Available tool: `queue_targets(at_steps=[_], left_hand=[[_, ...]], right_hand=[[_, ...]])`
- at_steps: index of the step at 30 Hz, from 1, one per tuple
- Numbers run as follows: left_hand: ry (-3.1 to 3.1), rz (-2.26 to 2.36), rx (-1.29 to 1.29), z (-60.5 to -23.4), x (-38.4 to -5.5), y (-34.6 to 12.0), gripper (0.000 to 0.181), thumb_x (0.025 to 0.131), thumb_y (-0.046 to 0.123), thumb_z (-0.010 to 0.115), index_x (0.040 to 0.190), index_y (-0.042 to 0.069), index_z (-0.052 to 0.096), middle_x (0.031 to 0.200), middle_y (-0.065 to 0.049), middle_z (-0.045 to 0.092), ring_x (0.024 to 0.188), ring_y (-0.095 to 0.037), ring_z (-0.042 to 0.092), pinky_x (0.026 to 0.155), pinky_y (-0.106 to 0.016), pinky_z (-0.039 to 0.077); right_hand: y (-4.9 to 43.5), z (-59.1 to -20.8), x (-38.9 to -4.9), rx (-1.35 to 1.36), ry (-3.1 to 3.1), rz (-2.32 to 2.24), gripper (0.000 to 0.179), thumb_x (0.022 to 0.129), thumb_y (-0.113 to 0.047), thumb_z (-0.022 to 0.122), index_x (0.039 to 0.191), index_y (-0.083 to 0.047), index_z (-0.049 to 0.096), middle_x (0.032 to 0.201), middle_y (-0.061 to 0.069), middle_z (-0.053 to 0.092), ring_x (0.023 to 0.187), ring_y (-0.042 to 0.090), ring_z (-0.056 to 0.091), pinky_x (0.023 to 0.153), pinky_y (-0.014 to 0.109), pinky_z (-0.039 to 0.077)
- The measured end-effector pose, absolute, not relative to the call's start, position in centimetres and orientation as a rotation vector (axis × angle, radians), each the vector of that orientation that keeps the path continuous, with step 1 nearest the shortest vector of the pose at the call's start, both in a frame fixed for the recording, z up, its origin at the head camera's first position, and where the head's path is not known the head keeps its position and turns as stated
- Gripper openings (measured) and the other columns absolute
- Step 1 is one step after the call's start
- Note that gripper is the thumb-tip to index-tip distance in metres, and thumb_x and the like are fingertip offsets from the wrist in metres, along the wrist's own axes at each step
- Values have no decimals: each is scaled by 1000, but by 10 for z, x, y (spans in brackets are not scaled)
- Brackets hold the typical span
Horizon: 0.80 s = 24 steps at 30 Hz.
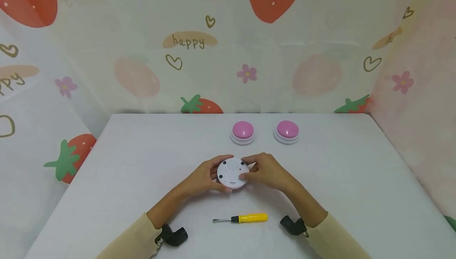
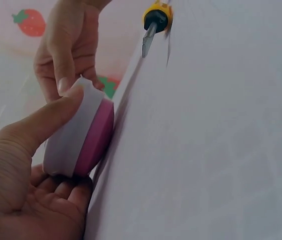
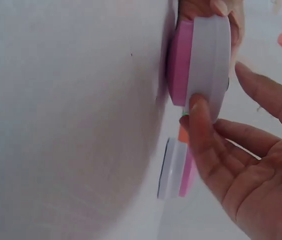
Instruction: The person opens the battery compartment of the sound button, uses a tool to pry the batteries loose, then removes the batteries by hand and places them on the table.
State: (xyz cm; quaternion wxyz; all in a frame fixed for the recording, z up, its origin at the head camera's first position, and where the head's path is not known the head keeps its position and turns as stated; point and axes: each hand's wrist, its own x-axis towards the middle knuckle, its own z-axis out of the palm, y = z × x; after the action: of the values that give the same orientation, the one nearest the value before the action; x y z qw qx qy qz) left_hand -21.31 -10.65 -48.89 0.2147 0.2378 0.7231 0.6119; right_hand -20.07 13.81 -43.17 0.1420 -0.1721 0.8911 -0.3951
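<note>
A round push button (image 1: 232, 172) with a white base and pink top is held underside up, showing speaker holes and dark feet. My left hand (image 1: 204, 176) grips its left side, the thumb lying on the white rim (image 2: 81, 115) in the left wrist view. At the right edge, my right hand (image 1: 267, 172) holds the button between fingers and thumb. Its index finger lies against the white base (image 3: 209, 60) in the right wrist view, with the thumb close by the underside. The pink dome (image 2: 97, 135) faces the tabletop.
A yellow-handled screwdriver (image 1: 252, 218) lies on the white table (image 1: 142, 144) in front of the hands, its tip pointing left. Two more pink-topped push buttons (image 1: 243, 131) (image 1: 287, 131) stand upright near the back edge. Strawberry-patterned cloth (image 1: 270, 45) hangs behind.
</note>
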Motion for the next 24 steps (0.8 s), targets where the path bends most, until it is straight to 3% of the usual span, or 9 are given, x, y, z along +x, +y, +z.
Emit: queue_targets(at_steps=[3, 5, 8, 11, 17, 24], left_hand=[[2026, 1692, 678, -490, -214, -106, 96, 74, 2, 89, 156, 9, 38, 156, -8, 43, 138, -25, 48, 107, -25, 45], [2043, 1686, 694, -491, -214, -106, 96, 75, 2, 89, 156, 11, 38, 156, -7, 43, 136, -25, 49, 107, -25, 46], [2058, 1682, 720, -492, -215, -106, 96, 75, 2, 89, 156, 11, 38, 155, -7, 45, 134, -25, 51, 106, -25, 47], [2065, 1677, 733, -493, -215, -106, 95, 74, 3, 90, 155, 14, 40, 153, -6, 47, 133, -24, 52, 105, -25, 47], [2071, 1673, 745, -496, -214, -107, 95, 74, 5, 91, 154, 14, 42, 151, -6, 49, 132, -23, 53, 105, -25, 48], [2045, 1691, 749, -498, -214, -106, 95, 73, 6, 91, 154, 12, 42, 150, -6, 51, 132, -23, 54, 105, -25, 47]], right_hand=[[135, -430, -197, -554, 2683, -1017, 56, 85, -23, 84, 136, -10, 66, 110, 2, 73, 98, 21, 65, 82, 33, 60], [132, -428, -193, -656, 2748, -924, 57, 85, -26, 85, 136, -12, 66, 124, 2, 70, 115, 23, 64, 97, 39, 57], [129, -425, -188, -868, 2812, -734, 56, 86, -33, 83, 135, -13, 67, 137, 2, 65, 129, 24, 59, 107, 43, 50], [127, -425, -186, -1038, 2865, -550, 53, 87, -38, 80, 133, -13, 69, 138, 2, 64, 126, 23, 61, 104, 42, 51], [125, -427, -184, -1124, 2921, -402, 47, 87, -40, 80, 126, -14, 73, 133, 0, 67, 118, 20, 66, 99, 38, 55], [118, -425, -179, -1280, 2943, -199, 26, 90, -33, 78, 108, -14, 78, 122, -1, 72, 96, 19, 74, 87, 32, 60]])
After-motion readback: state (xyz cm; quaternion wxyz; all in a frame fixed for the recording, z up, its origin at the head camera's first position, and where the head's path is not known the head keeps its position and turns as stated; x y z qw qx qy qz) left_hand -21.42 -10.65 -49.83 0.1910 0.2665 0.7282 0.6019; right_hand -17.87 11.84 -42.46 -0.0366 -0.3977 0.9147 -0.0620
